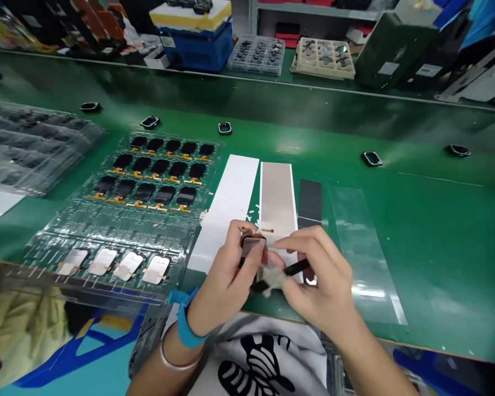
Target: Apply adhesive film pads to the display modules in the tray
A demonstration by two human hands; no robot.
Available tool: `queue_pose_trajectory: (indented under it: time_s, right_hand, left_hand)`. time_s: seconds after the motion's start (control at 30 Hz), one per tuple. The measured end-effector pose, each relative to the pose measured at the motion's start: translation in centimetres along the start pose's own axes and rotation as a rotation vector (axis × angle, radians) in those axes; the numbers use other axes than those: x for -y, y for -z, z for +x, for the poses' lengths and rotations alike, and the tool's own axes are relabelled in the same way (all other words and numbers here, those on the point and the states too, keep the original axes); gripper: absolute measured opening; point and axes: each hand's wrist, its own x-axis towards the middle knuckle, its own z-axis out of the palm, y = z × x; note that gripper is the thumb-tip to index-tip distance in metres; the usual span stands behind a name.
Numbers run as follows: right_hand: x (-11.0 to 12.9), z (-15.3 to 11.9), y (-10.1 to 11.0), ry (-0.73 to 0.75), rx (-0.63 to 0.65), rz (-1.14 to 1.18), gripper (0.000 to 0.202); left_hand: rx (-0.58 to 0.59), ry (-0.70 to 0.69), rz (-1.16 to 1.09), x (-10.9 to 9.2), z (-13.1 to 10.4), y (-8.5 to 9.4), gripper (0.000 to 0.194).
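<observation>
My left hand (235,275) grips a small watch screen (253,245) with a dark rim, the thumb lying across its face. An orange flex cable (266,230) sticks out from the screen's far edge. My right hand (319,272) is closed round a black slim tool (297,267), its kind not clear. Between the hands, below the screen, is a blurred pale grey-green piece (272,276); whether the tool touches it I cannot tell. Under the hands lie a white strip (231,203) and a beige-faced strip sheet (277,192).
Left stands a clear tray (148,223) with rows of black screens and several white-backed ones. Right of the strips lie a dark grey strip (310,201) and a clear film (363,242). Watch cases, such as one (372,159), dot the green bench; stacked trays (28,143) stand far left.
</observation>
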Motion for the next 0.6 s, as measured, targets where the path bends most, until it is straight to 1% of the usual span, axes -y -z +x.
queue_pose_trajectory:
  time_s: [0.07,0.17,0.3,0.4,0.5,0.6]
  right_hand:
    - [-0.5,-0.3,-0.6,0.087,-0.015,-0.121,0.017]
    - [-1.1,-0.9,-1.1,0.139,-0.009,-0.225,0.023]
    - [-1.5,-1.4,-1.0,0.158,-0.016,-0.273,0.034]
    - [-1.4,-1.5,-1.0,0.134,-0.039,-0.273,0.038]
    - [-1.3,-1.6,-1.1,0.115,-0.033,-0.265,0.039]
    - [-1.3,-1.5,-1.4,0.146,-0.025,-0.29,0.036]
  left_hand:
    - [0.036,0.017,-0.068,0.7,0.2,-0.1,0.005]
    - [0.054,0.029,-0.104,1.2,0.2,0.0,0.005]
    - [0.029,0.021,-0.058,1.1,0.0,0.2,0.005]
    - [0.012,-0.007,0.007,0.9,-0.2,0.3,0.002]
    - [0.006,-0.022,0.018,1.1,-0.5,0.3,0.007]
    - [-0.019,-0.003,0.012,1.3,-0.7,0.3,0.008]
